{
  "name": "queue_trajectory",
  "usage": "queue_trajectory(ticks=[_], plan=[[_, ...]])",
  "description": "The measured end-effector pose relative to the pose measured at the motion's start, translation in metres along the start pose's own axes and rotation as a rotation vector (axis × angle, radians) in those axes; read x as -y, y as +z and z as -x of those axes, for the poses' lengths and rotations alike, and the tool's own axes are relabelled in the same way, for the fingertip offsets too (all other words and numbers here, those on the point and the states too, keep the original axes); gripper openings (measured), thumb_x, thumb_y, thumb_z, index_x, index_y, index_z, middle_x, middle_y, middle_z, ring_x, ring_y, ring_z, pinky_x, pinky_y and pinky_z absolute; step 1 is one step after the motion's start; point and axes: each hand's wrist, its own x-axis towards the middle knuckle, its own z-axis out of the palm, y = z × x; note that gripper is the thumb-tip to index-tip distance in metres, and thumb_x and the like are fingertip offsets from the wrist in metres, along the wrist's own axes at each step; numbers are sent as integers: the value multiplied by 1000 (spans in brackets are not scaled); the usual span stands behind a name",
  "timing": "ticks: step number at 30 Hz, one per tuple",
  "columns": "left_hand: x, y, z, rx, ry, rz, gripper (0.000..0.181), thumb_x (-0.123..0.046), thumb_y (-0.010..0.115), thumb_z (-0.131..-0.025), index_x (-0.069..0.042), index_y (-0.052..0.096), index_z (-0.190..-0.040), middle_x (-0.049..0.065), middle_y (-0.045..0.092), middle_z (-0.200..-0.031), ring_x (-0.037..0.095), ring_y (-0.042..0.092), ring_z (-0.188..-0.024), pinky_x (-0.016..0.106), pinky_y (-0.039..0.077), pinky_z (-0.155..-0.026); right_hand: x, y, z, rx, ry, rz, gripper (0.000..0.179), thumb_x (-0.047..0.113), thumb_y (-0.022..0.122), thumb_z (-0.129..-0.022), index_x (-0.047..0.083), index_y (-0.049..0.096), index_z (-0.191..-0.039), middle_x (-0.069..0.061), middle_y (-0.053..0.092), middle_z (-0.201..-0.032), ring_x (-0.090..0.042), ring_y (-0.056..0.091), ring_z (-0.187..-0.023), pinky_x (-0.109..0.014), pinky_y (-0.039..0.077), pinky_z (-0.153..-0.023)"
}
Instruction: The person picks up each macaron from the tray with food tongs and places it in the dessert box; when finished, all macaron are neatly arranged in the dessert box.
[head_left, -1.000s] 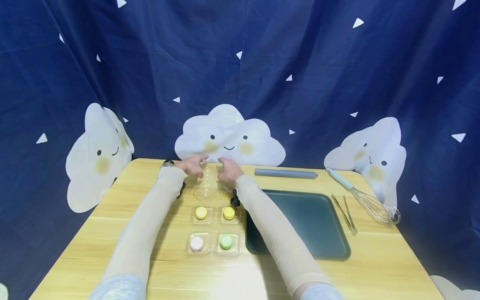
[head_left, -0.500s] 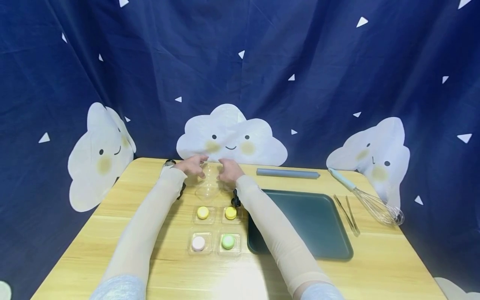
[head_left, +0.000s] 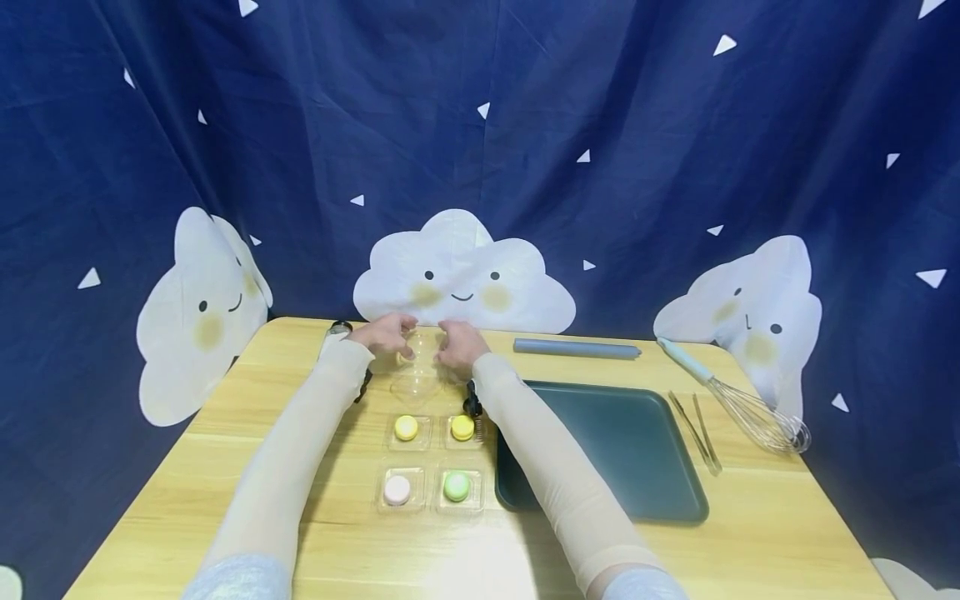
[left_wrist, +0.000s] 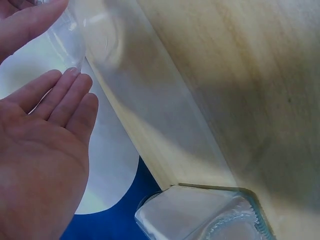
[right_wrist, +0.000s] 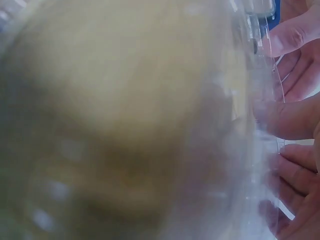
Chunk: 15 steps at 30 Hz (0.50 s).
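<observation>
At the far edge of the table both hands hold a clear plastic container [head_left: 416, 385] with rounded hollows. My left hand [head_left: 384, 335] has its thumb and fingers on either side of the container's edge; the left wrist view shows the palm [left_wrist: 45, 145] and fingertips at the plastic. From the other side my right hand [right_wrist: 295, 170] pinches the rim between thumb and fingers. Nearer me, macarons sit in small clear trays: yellow ones [head_left: 406, 428] behind, a pink one [head_left: 397, 490] and a green one [head_left: 456, 486] in front.
Under the right forearm lies a dark green tray [head_left: 600, 442]. Beyond it is a blue-grey rod [head_left: 577, 347]. Tongs [head_left: 697, 433] and a whisk [head_left: 750, 408] lie to the right. A clear, ribbed object [left_wrist: 210, 215] stands near the left wrist. A blue curtain [head_left: 480, 125] hangs behind the table.
The head view has shifted slightly. Both hands stay at the container, with only slight movement of the left fingers; the macarons and tools have not moved.
</observation>
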Motion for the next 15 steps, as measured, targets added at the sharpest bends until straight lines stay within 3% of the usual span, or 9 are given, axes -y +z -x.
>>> queue_trajectory(ticks=[8, 15], plan=[[0, -2, -1, -28, -24, 27, 84, -11, 79, -78, 6, 40, -150, 24, 43, -157, 42, 41, -145, 50, 35, -124, 0, -4, 2, -20, -2, -88, 84, 24, 83, -82, 11, 42, -154, -9, 50, -155, -29, 49, -143, -47, 35, -125], [-2, -2, -1, -59, 5, 13, 84, -15, 80, -77, 7, 42, -148, 24, 46, -155, 42, 44, -143, 50, 36, -124, 1, -11, 6, -45, -26, -166, 82, 23, 83, -82, 8, 43, -152, -10, 50, -155, -31, 49, -143, -48, 37, -124]])
